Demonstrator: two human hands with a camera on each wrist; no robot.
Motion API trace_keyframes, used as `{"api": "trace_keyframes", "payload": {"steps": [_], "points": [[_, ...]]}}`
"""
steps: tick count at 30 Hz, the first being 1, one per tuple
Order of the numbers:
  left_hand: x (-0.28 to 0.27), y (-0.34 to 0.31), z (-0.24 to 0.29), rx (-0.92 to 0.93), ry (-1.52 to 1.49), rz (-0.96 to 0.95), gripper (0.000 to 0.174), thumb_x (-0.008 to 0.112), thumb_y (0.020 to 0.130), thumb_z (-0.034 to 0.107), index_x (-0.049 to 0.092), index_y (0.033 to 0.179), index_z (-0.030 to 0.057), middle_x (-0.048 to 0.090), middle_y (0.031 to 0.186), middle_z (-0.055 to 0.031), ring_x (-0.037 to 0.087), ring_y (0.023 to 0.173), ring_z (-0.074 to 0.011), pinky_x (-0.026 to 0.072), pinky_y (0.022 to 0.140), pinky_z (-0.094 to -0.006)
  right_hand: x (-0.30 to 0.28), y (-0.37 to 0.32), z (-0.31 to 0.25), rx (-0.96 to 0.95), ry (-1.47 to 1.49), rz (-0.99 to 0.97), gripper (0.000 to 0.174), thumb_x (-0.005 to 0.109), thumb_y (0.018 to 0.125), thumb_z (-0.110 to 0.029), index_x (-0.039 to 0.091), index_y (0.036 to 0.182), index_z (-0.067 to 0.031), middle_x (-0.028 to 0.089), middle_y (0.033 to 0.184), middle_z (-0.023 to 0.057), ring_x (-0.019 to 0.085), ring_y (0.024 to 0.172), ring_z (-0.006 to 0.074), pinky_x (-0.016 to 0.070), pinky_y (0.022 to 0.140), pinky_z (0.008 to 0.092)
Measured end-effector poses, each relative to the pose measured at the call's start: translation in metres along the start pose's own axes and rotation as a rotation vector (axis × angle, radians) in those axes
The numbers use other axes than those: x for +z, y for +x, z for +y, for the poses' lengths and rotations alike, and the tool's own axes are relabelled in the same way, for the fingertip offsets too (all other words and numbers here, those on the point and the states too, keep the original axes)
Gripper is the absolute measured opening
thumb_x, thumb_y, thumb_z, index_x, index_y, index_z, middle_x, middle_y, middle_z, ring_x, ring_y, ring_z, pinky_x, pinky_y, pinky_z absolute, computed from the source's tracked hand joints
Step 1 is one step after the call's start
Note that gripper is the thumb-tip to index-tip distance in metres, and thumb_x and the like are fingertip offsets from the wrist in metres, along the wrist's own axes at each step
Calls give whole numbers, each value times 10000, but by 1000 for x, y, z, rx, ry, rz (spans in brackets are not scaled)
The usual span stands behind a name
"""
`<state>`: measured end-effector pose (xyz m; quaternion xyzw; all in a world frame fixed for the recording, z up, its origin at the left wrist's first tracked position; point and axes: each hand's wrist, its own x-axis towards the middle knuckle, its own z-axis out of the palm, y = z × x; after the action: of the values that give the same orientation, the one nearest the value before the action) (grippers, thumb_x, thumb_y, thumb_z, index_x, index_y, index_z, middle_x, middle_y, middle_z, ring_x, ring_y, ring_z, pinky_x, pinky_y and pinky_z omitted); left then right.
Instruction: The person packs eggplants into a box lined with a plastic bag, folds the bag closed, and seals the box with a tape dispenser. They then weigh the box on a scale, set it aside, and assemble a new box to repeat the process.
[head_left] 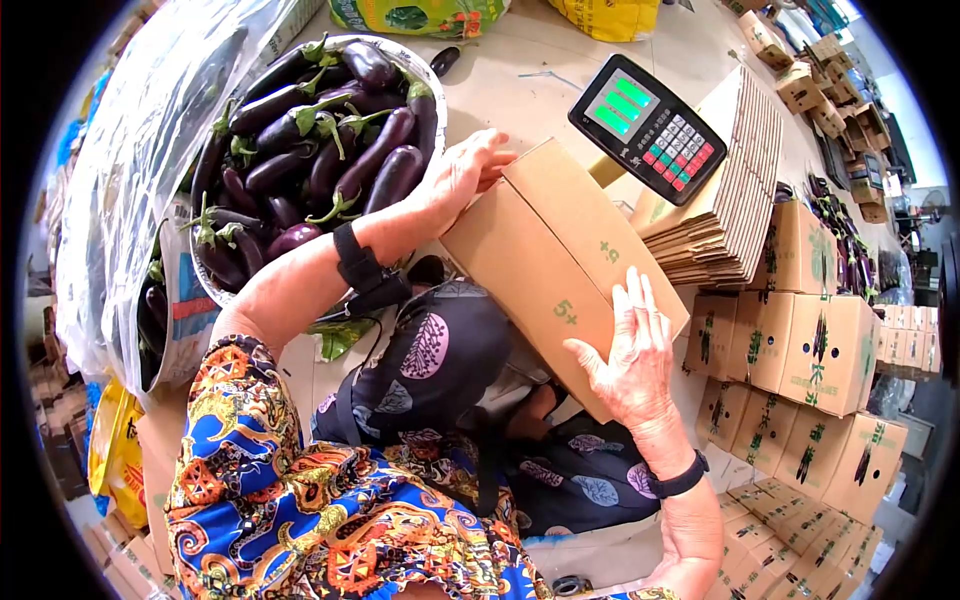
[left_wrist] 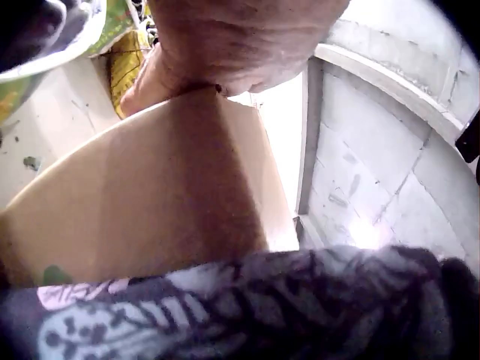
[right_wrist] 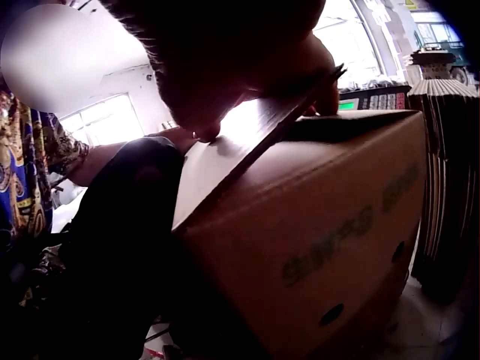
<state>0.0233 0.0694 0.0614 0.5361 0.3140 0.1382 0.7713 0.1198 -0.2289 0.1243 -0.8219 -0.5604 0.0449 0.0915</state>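
Left hand point(head_left: 465, 175): black band on the wrist, palm on the far upper corner of the box point(head_left: 560, 270), fingers bent over its edge, gripping it.

Right hand point(head_left: 630, 350): black band on the wrist, fingers straight and slightly spread, laid flat on the near lower end of the same box, gripping nothing. The right wrist view puts the fingertips at the edge of a raised flap.

Box: plain brown cardboard, tilted, held between both hands over the person's knees, just right of the basin and below the scale display. "5+" is printed in green twice on its upper face. What is inside cannot be seen.

Scale display point(head_left: 648, 128): black panel just beyond the box, with three lit green screens and a keypad of white, red and green keys. The digits are too small to read.

Basin point(head_left: 425, 75): pale and round, left of the box, heaped with dark purple aubergines point(head_left: 330, 150) with green stalks.

Flat cartons point(head_left: 735, 180): brown, unfolded and stacked, right of the display.

Printed boxes point(head_left: 800, 350): made-up and stacked at the right, each with green characters and an aubergine picture. The wording is not legible.

Plastic sheet point(head_left: 140, 140): clear, left of the basin.
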Motion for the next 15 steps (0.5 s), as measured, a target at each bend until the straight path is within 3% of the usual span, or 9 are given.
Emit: {"api": "trace_keyframes", "payload": {"steps": [3, 5, 6, 8, 9, 12, 13, 15], "points": [[5, 3, 23, 149, 115, -186, 602, 314, 1061, 478, 386, 1474, 45, 472, 1477, -143, 488, 1306, -220, 370, 1103, -359, 9, 3, -1, -31, -49, 6, 898, 602, 862, -609, 336, 1500, -35, 248, 1587, 221, 268, 1441, 399, 272, 1097, 528], [6, 9, 36, 164, 286, -371, 666, 305, 1059, 506, 300, 1520, 25, 369, 1548, -134, 352, 1418, -205, 301, 1154, -339, 17, 6, -1, -29, -108, -25, 908, 536, 886, -642, 282, 1540, -65, 207, 1606, 208, 229, 1461, 381, 235, 1110, 538], [10, 6, 50, 160, 393, -438, 676, 304, 1060, 506, 276, 1531, 22, 328, 1573, -126, 308, 1446, -200, 276, 1171, -333, 19, 7, -1, -42, -127, -19, 900, 474, 898, -670, 282, 1541, -71, 217, 1603, 207, 232, 1461, 379, 236, 1107, 535], [10, 35, 27, 309, 566, -533, 802, 349, 1009, 589, 269, 1528, -17, 286, 1589, -146, 227, 1488, -243, 179, 1214, -345, 22, 8, 3, -58, -167, 0, 899, 349, 922, -727, 281, 1543, -82, 237, 1598, 204, 239, 1461, 374, 237, 1100, 528], [15, 41, 20, 319, 584, -523, 686, 342, 1034, 522, 334, 1507, 25, 313, 1564, -160, 270, 1461, -289, 217, 1203, -363, 23, 9, 5, -80, -151, 1, 894, 346, 922, -728, 284, 1543, -88, 237, 1598, 201, 236, 1462, 374, 236, 1102, 528], [8, 52, 17, 635, 789, -676, 499, 340, 1059, 391, 415, 1443, 81, 377, 1506, -175, 329, 1401, -354, 283, 1171, -397, 26, 20, 7, -137, -114, 15, 881, 342, 924, -727, 297, 1541, -99, 239, 1600, 192, 234, 1461, 373, 234, 1107, 525], [12, 48, 17, 611, 791, -599, 349, 364, 1051, 255, 471, 1356, 123, 428, 1437, -184, 413, 1291, -404, 363, 1111, -442, 25, 19, 6, -135, -110, 14, 878, 344, 926, -725, 303, 1539, -99, 242, 1600, 188, 240, 1459, 373, 233, 1110, 523], [15, 50, 17, 621, 921, -582, 438, 379, 1046, 377, 439, 1404, 132, 433, 1394, -177, 431, 1308, -332, 351, 1113, -399, 24, 14, 5, -123, -106, 15, 869, 348, 928, -720, 318, 1533, -98, 251, 1598, 183, 253, 1455, 370, 233, 1115, 519]]}}
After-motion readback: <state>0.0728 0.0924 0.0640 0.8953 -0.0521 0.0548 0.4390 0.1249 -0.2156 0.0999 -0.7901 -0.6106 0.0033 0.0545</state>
